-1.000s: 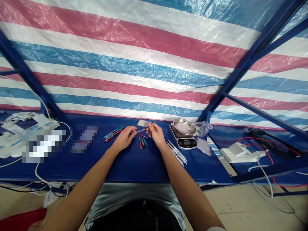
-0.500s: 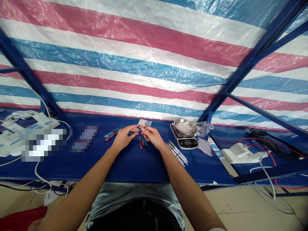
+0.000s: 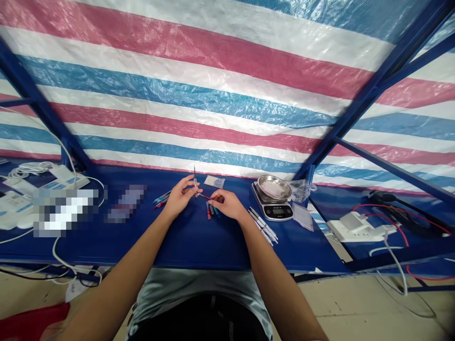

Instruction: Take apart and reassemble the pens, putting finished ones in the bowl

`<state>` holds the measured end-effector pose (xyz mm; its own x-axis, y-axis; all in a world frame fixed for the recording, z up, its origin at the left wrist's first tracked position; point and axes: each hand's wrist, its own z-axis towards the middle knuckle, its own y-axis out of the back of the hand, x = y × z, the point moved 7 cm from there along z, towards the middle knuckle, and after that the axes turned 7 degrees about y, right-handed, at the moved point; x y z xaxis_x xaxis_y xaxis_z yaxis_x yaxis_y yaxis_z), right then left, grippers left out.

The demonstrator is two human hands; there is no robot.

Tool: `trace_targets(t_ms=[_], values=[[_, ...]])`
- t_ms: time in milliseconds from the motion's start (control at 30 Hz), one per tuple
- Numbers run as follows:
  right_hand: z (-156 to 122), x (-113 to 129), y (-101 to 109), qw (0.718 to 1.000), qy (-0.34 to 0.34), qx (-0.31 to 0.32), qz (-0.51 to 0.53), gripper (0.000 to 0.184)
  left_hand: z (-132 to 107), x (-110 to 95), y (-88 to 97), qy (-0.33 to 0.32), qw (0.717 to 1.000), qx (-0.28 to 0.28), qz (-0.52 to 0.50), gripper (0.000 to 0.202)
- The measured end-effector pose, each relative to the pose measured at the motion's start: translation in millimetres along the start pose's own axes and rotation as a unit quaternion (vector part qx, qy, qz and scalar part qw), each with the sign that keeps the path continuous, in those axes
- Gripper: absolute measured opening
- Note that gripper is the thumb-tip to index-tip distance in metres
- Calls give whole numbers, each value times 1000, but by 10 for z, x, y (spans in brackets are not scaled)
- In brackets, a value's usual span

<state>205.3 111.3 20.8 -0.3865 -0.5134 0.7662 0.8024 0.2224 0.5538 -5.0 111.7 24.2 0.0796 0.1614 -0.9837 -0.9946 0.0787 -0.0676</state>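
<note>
My left hand (image 3: 181, 198) pinches a slim, pointed, pen-like piece (image 3: 195, 176) that stands nearly upright from its fingertips; its exact kind is too small to tell. Between the thumb and fingers of my right hand (image 3: 228, 204) is a thin pen refill (image 3: 205, 196) with a red part, its far end pointing at my left fingertips. Whether the two pieces touch is unclear. Beneath my right hand lie several short coloured pen parts (image 3: 209, 211). Blue and red pens (image 3: 162, 201) lie beside my left wrist, partly hidden by it. White pens (image 3: 262, 226) lie in a row to the right.
A small bag (image 3: 214, 181) lies behind my hands. On the right stand a digital scale (image 3: 277, 211) with a metal bowl (image 3: 273, 186) and clear plastic bags (image 3: 303, 216). White power strips (image 3: 359, 227) and cables flank the blue table (image 3: 202, 248). A striped sheet (image 3: 213, 94) hangs behind.
My hands have moved apart. The piece in my left hand has swung from lying across to nearly upright, and a red thin refill now shows in my right hand.
</note>
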Motion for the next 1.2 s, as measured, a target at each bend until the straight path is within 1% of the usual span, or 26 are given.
trace_targets(t_ms=[67, 133, 200, 267, 333, 433, 567, 700, 767, 833, 900, 967, 1067, 1200], values=[[-25, 48, 13, 1000, 17, 16, -19, 32, -3, 5, 4, 31, 998, -4, -53, 67], [-66, 62, 19, 998, 18, 53, -21, 49, -13, -5, 3, 55, 994, -7, -92, 63], [-119, 58, 9, 994, 11, 105, -1, 70, -21, -12, 5, 71, 990, -8, -119, 57], [-160, 60, 5, 989, 11, 146, 22, 82, -23, -2, 12, 80, 987, -8, -137, 54], [-174, 68, 0, 985, 20, 170, 37, 82, -22, 24, 14, 87, 986, -7, -144, 52], [-157, 58, -28, 981, 29, 188, 45, 76, -23, 70, 5, 98, 985, -7, -143, 51], [-127, 4, -26, 985, 17, 163, 45, 67, -28, 103, -71, 117, 986, 17, -120, 48], [-120, -11, 46, 990, -26, 117, 80, 69, -11, 101, -103, 98, 991, 28, -83, 36], [-104, 17, 119, 991, -49, 71, 104, 68, -3, 99, -94, 82, 995, 25, -54, 38], [-76, 76, 198, 989, -55, 7, 140, 63, -3, 85, -80, 59, 998, 20, 4, 45], [-50, 140, 244, 975, -54, -53, 210, 55, -15, 47, -69, 24, 996, 13, 89, 51], [-29, 196, 232, 950, -48, -83, 298, 48, -37, -1, -77, -12, 985, 12, 174, 50], [-14, 258, 166, 917, -40, -75, 391, 44, -68, -60, -113, -55, 966, 20, 253, 44], [-19, 292, 113, 895, -32, -44, 442, 43, -94, -114, -166, -91, 953, 34, 286, 39]])
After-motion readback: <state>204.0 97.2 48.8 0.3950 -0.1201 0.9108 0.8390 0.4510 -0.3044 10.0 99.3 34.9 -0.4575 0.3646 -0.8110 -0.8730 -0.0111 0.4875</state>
